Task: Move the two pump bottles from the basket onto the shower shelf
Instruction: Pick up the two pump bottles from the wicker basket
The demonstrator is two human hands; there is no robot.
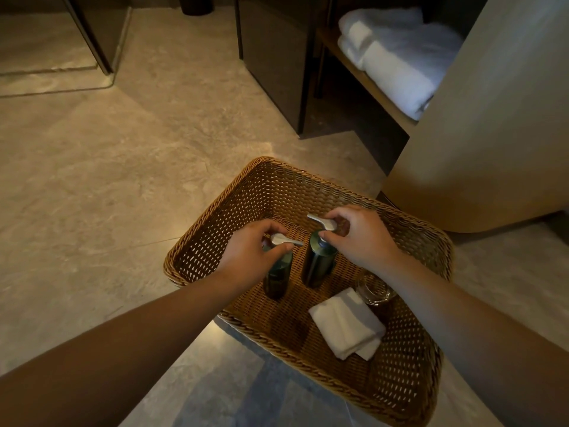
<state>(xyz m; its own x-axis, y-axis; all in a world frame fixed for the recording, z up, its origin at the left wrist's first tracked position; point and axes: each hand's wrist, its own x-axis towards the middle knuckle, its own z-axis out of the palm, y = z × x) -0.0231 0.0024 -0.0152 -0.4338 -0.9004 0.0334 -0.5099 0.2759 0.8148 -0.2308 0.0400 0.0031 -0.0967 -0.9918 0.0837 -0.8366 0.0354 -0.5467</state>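
Two dark green pump bottles with silver pump heads stand upright in a brown wicker basket (197, 257) on the floor. My left hand (246, 257) grips the neck of the left bottle (277, 280) just under its pump. My right hand (360, 238) holds the neck of the right bottle (318, 263), fingers curled around the pump. Both bottles still rest on the basket bottom. No shower shelf is in view.
A folded white cloth (348, 325) and a clear glass (377, 291) lie in the basket near my right forearm. A pale rounded tub (492, 134) stands at right. Folded white towels (397, 57) sit on a shelf of a dark cabinet (274, 63). Stone tile floor (107, 180) lies to the left.
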